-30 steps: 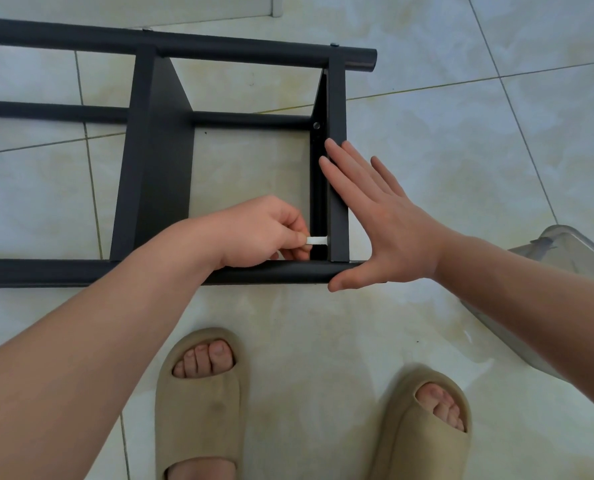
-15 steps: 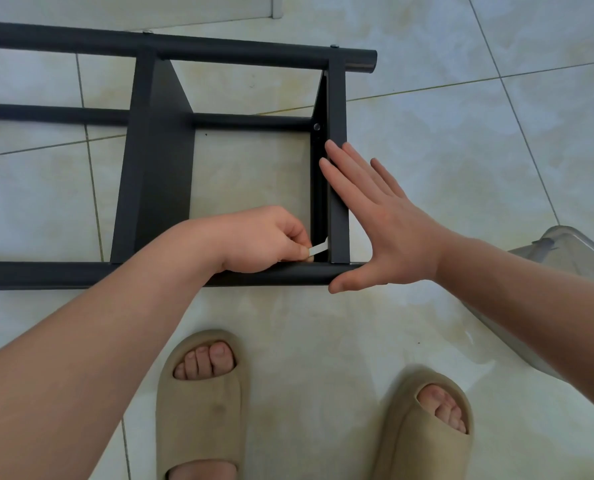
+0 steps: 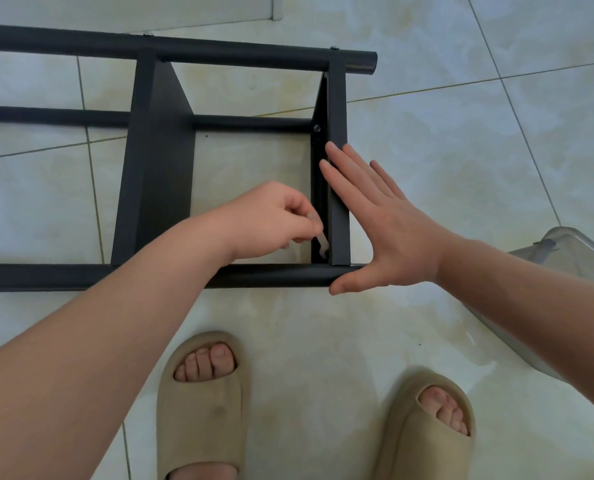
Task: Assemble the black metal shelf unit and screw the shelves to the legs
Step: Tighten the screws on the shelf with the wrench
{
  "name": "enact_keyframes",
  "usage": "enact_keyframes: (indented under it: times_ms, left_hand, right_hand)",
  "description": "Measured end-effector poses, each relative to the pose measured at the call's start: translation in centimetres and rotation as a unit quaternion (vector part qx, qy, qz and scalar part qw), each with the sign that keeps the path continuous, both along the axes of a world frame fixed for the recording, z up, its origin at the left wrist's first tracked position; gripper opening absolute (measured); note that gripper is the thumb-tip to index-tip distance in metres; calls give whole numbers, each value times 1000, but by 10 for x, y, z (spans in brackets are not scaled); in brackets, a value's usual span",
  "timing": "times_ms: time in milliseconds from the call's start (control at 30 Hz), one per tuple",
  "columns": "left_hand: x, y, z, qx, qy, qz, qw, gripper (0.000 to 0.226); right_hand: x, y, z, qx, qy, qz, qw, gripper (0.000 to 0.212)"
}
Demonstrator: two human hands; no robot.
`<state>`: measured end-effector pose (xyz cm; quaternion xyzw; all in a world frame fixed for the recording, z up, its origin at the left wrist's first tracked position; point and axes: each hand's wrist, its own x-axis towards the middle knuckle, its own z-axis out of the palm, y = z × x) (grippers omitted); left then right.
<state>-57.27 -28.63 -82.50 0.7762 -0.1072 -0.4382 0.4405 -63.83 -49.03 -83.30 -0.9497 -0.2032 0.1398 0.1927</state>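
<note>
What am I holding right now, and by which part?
The left hand pinches a small flat wrench by its upper end. The right hand holds nothing; it presses flat against the end shelf.

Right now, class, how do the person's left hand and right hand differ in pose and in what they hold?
The left hand has curled fingers; the right hand is flat, fingers straight. The left hand pinches a small pale wrench; the right hand holds nothing and lies against the end shelf. Both are at the same corner of the black shelf unit.
</note>
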Motion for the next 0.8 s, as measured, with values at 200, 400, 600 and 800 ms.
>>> enact_keyframes:
  times_ms: [200, 400, 600, 800]
  left_hand:
    - [-7, -14, -4, -29, 146, 141, 979, 4]
    - [-10, -14, -8, -16, 104, 191, 976, 4]
    - [-11, -16, -8, -10, 99, 211, 972, 10]
    - [-10, -14, -8, -28, 97, 217, 971, 8]
  right_hand:
    - [0, 0, -1, -2, 0, 0, 1000, 138]
    - [0, 0, -1, 2, -1, -1, 1000, 137]
    - [0, 0, 0, 3, 3, -1, 1000, 137]
    - [0, 0, -1, 7, 0, -1, 1000, 136]
